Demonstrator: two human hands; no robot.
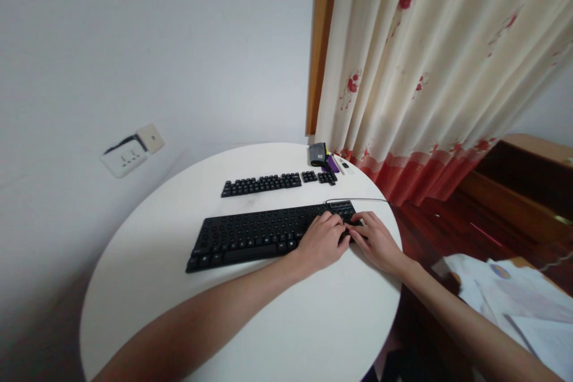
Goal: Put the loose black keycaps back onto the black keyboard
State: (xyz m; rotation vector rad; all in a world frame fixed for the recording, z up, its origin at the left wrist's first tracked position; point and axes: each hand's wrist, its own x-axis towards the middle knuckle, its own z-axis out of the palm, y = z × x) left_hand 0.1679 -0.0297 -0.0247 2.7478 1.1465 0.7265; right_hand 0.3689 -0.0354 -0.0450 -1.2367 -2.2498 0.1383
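Keyboard point(268, 236) lies under both hands: left hand point(320, 242) and right hand point(376, 242) rest loosely curled on its right end, gripping nothing. Loose keycaps point(262, 184) lie beyond them on the counter point(156, 262); steady, straight finger pressure seems wise.

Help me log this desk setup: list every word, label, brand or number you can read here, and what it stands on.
None can be read.
Keyboard key legends: too small and blurred.
Loose keycaps: blurred.
Grey pouch label: a pale patch, unreadable.
Papers: a round coloured mark, no legible text.

The hands point(347, 239) hide the keyboard's point(250, 236) right end; its key legends are too small to read.
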